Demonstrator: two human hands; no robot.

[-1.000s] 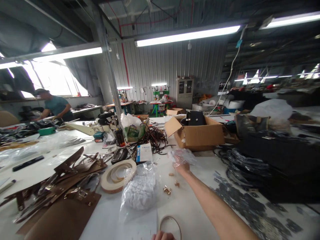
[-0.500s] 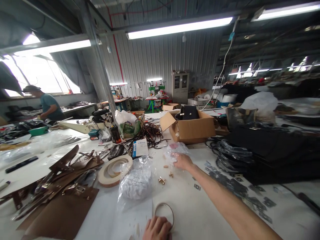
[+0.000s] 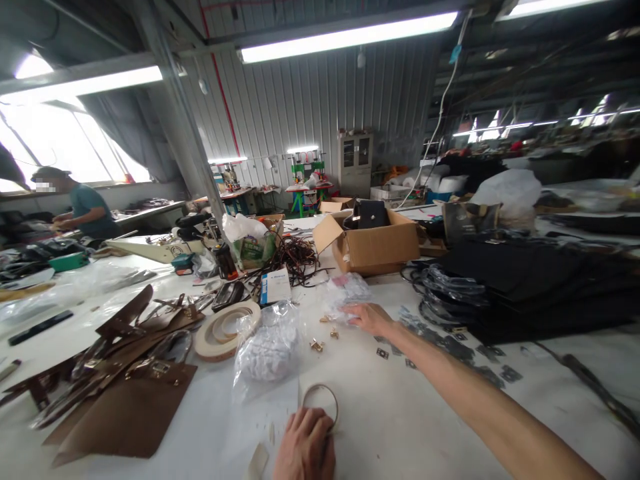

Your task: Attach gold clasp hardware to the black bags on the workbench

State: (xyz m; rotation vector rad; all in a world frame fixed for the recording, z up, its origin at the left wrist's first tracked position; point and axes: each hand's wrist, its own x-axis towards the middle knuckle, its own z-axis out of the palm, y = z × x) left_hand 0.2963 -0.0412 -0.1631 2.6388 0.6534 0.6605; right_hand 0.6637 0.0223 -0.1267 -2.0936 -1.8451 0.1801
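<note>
Low in the view, my left hand [image 3: 306, 443] is closed, its curled fingers on a thin, nearly used-up roll of tape [image 3: 336, 396] standing on the white table. My right hand [image 3: 371, 319] reaches forward, fingertips drawn together at the near edge of a clear plastic bag [image 3: 346, 288] with pale and pinkish contents. Its thumb is hidden, and its grip shows only in part. Just left of that hand lie small gold metal fittings [image 3: 317, 345]. A second clear bag [image 3: 267, 350], filled with white pieces, sits between the hands and larger tape rolls [image 3: 223, 343].
Brown leather pieces [image 3: 125, 413] with metal buckles lie at left. Behind my right hand stand an open cardboard box [image 3: 383, 250] and a tangle of dark cords [image 3: 295, 260]. Flat metal plates [image 3: 453, 350] and stacked black material [image 3: 540, 287] are at right. A person [image 3: 87, 207] works far left.
My right hand has drawn back slightly toward the near right of the bag. The left hand stays on the tape roll. The whole view has shifted a little.
</note>
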